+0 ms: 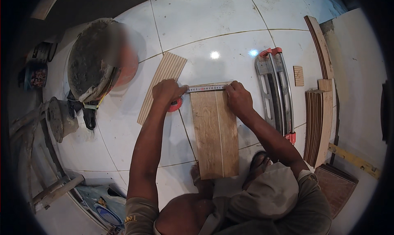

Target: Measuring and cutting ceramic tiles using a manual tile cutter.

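A wood-patterned tile plank (207, 132) with a pale line along its length lies in front of me, its near end between my feet. Across its far edge stretches the pale blade of a tape measure (207, 88). My left hand (167, 92) is closed at the tape's left end, with the red case partly hidden under it. At the other end, my right hand (239, 99) pinches the blade by the plank's far right corner. Under and beside my left hand lies a slanted strip with a ribbed face (172, 66).
A manual tile cutter (274, 91) with red ends lies to the right. Beyond it are a small ribbed offcut (298, 75), stacked planks (315, 124) and a yellow level (355, 161). On the left stand a mortar-crusted bucket (92, 62), a smaller grey bucket (61, 120) and an opened bag (100, 202).
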